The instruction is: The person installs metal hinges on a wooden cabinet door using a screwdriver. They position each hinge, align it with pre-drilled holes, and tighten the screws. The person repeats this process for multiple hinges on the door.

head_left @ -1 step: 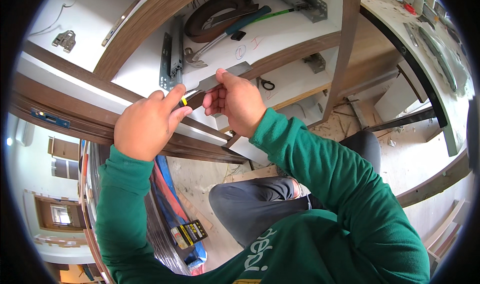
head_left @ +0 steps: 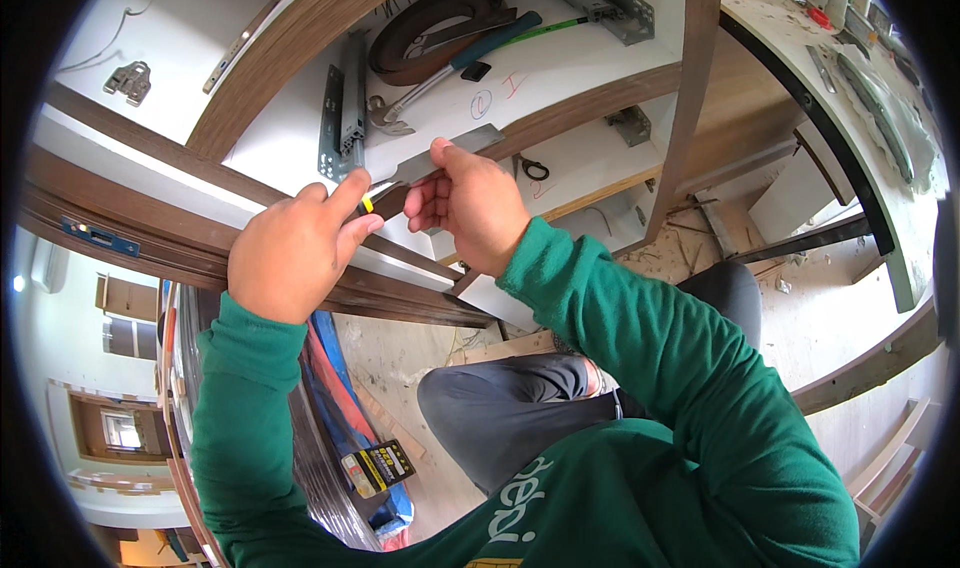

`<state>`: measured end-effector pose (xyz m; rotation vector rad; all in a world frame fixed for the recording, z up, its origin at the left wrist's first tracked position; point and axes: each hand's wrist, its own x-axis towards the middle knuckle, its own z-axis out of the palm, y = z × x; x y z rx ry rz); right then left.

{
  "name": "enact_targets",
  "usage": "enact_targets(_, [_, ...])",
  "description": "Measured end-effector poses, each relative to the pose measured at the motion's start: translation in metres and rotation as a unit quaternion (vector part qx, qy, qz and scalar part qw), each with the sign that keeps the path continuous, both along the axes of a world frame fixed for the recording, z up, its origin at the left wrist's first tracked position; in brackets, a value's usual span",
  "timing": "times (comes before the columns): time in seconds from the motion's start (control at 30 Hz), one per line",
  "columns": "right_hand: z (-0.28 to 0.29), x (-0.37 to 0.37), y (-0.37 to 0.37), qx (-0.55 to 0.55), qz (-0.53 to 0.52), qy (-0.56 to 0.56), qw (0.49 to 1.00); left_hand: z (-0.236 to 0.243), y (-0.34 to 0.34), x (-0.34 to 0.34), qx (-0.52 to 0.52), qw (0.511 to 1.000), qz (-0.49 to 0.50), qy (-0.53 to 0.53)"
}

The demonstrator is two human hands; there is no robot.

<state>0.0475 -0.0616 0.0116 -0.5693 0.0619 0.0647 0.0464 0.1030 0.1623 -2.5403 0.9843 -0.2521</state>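
Note:
My left hand (head_left: 290,248) is closed around a small tool with a yellow part (head_left: 367,205); most of it is hidden by my fingers. A thin, pale, blade-like tip points from it toward my right hand. My right hand (head_left: 470,203) pinches a thin grey-brown strip (head_left: 470,146), thumb on top and fingers curled beneath. That strip, which looks like edge banding, lies along the front of the open cabinet (head_left: 590,118). Both hands are close together over the cabinet's front edge.
Inside the cabinet lie a claw hammer (head_left: 440,73), a coil of brown banding (head_left: 385,48) and metal drawer runners (head_left: 343,108). Scissors (head_left: 530,168) rest lower down. A cluttered worktop (head_left: 810,58) stands at right. Wrapped panels (head_left: 325,448) and a yellow-black packet (head_left: 378,467) are at lower left.

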Motion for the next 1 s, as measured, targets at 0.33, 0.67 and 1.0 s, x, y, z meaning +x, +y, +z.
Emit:
enact_targets(0.33, [0.003,-0.004,0.0,0.01,-0.029,0.015,0.999,-0.006,-0.002,-0.002,-0.005,1.0,-0.008,0.003])
enact_targets(0.67, [0.0,-0.006,-0.005,-0.037,-0.036,0.013,0.999,-0.021,0.001,-0.004,-0.01,0.998,-0.051,-0.024])
enact_targets(1.0, [-0.002,-0.008,-0.009,-0.041,-0.032,0.012,0.999,-0.021,-0.008,-0.011,0.035,0.999,0.005,-0.024])
